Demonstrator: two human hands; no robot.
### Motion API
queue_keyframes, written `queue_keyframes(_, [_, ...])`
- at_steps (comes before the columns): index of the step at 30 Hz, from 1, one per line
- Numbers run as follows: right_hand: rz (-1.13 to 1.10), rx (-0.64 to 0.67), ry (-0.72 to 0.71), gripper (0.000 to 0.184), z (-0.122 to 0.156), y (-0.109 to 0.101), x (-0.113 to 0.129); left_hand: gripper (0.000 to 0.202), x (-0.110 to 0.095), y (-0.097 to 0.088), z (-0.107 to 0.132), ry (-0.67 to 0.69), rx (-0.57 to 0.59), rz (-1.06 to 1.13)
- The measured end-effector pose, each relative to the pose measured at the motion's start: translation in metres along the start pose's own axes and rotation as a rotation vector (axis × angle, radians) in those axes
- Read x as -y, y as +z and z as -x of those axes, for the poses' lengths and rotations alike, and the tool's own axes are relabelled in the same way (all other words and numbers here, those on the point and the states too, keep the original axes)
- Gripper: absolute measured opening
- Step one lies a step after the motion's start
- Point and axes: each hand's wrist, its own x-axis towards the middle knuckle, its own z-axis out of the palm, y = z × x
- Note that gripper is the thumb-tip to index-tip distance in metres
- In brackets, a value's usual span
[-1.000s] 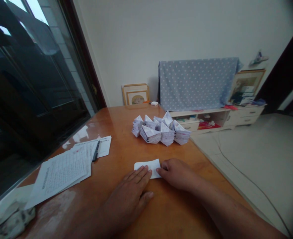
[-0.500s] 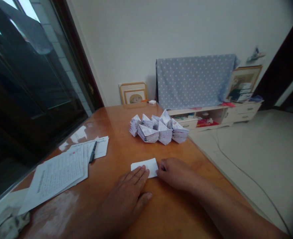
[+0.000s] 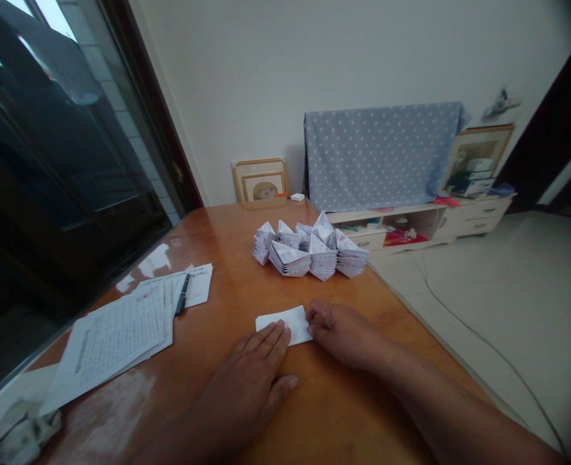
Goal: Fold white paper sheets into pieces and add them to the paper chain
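Note:
A small folded white paper [image 3: 285,321] lies on the orange-brown wooden table [image 3: 227,239]. My left hand [image 3: 247,381] rests flat with its fingers stretched out, the fingertips pressing the paper's near left edge. My right hand [image 3: 341,332] is at the paper's right edge with fingers curled, pinching or pressing that edge. Farther back on the table stand several stacks of folded paper boats [image 3: 309,253].
Printed sheets [image 3: 125,326] with a black pen [image 3: 183,294] on them lie at the left. Crumpled paper [image 3: 14,436] sits at the near left corner. A dark glass door runs along the left. The table's right edge drops to the floor; a low cabinet [image 3: 425,226] stands beyond.
My right hand has crept slightly along the paper's right edge; the paper and my left hand stay almost still. The view has shifted a little.

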Motion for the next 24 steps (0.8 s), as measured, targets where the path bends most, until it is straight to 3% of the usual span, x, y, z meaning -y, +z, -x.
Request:
queue_keyframes(4, [0.047, 0.002, -0.048, 0.033, 0.0, 0.0, 0.001, 0.065, -0.001, 0.0, 0.0, -0.009, 0.007, 0.006])
queue_keyframes(16, [0.12, 0.032, -0.029, 0.04, 0.001, -0.002, 0.006, 0.068, -0.001, 0.007, 0.001, -0.015, -0.01, 0.009])
queue_keyframes(24, [0.107, 0.043, -0.039, 0.041, 0.001, -0.001, 0.007, 0.067, 0.0, -0.003, 0.003, 0.042, 0.042, 0.024])
